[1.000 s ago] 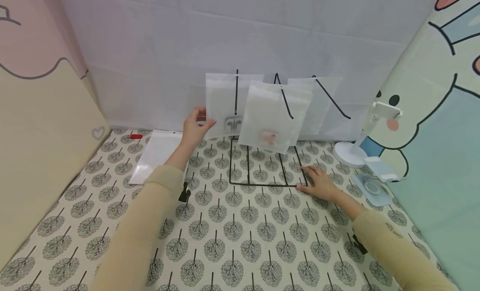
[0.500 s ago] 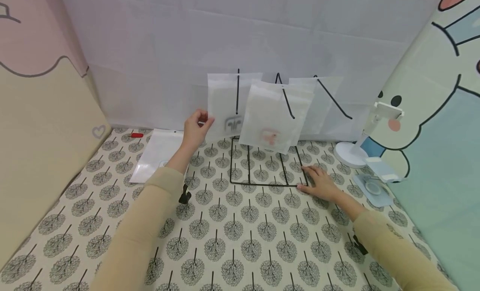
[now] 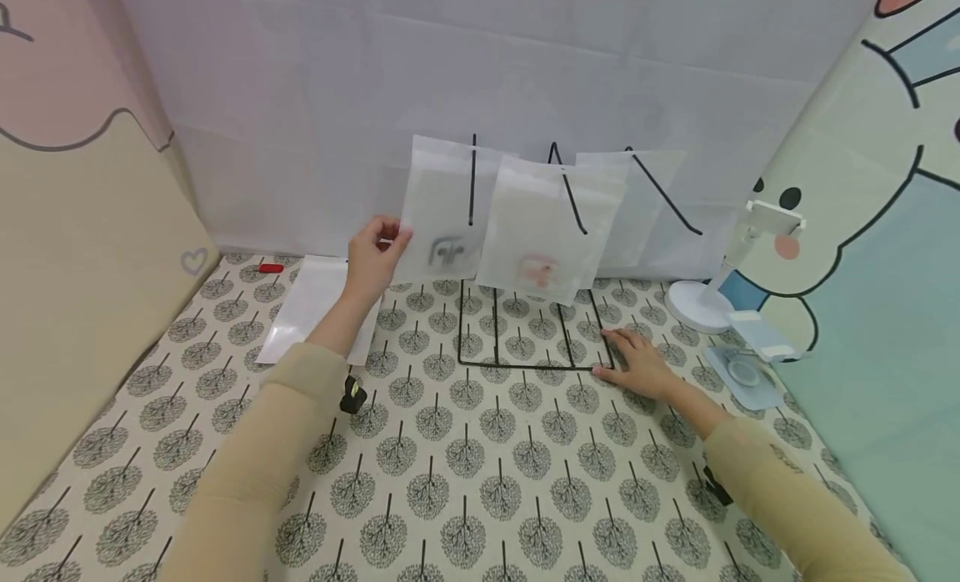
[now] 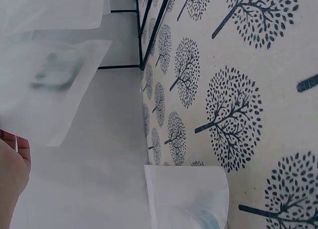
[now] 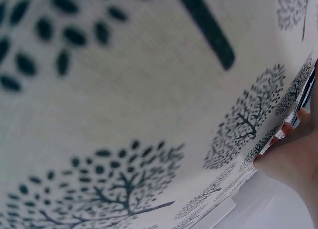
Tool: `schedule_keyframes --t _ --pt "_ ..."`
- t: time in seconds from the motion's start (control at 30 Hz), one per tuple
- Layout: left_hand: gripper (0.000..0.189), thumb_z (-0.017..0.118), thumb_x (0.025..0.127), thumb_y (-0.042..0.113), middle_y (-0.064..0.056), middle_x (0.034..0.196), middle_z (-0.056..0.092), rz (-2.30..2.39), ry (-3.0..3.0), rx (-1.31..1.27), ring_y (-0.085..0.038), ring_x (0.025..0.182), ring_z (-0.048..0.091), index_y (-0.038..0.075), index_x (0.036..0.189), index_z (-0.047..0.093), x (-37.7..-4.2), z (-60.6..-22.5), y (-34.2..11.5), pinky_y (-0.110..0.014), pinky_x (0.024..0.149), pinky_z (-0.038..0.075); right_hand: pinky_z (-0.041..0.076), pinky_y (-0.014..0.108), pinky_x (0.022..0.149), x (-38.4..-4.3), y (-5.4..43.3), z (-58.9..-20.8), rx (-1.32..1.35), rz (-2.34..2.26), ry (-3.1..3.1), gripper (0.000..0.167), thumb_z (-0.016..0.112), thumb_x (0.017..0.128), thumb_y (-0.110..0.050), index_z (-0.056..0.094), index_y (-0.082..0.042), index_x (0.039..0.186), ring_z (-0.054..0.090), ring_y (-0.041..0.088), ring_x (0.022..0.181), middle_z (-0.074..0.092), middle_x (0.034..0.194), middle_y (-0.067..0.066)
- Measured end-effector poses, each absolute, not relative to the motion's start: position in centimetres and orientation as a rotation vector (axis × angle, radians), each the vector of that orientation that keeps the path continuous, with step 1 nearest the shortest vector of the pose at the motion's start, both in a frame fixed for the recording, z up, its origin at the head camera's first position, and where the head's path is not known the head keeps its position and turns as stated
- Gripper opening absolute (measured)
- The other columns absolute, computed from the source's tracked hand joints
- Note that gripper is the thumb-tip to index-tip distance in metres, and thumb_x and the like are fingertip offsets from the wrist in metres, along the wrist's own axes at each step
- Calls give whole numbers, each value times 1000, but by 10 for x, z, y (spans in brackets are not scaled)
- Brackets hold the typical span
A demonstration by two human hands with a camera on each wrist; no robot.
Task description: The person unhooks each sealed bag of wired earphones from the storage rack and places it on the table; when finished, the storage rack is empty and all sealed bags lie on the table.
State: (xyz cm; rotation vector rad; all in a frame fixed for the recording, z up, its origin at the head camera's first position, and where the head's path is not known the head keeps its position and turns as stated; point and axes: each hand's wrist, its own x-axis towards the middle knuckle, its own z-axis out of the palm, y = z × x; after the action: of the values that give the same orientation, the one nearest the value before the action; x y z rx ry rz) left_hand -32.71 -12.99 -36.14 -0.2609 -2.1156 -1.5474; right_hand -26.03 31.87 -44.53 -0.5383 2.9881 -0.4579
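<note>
A frosted plastic bag with an earphone shape showing through hangs on the left hook of a black wire rack. My left hand pinches its left edge between thumb and fingers, and the bag tilts out to the left. In the left wrist view that bag spreads above the hand. My right hand rests on the table at the right front corner of the rack's base, its fingertips right at the wire. The right wrist view shows this hand only partly, at the edge.
Another frosted bag with a pink shape inside hangs on the middle hook, and a further one on the right hook. A white bag lies left, near a small red object. A white stand and a blue-grey stand are right.
My left hand has moved left, pulling the edge of the left bag with it, so the bag now hangs tilted. The right hand has stayed at the rack's corner.
</note>
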Motion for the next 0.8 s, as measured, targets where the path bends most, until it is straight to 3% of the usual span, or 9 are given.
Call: schedule_keyframes --t 0.8 --pt "25 65 90 21 -11 93 65 -1449 -2100 -374 -6 81 58 1 103 61 -288 -342 -149 -16 75 50 18 75 101 -257 318 -446 -524 -458 2991 81 62 87 -48 28 -6 147 22 55 131 24 148 28"
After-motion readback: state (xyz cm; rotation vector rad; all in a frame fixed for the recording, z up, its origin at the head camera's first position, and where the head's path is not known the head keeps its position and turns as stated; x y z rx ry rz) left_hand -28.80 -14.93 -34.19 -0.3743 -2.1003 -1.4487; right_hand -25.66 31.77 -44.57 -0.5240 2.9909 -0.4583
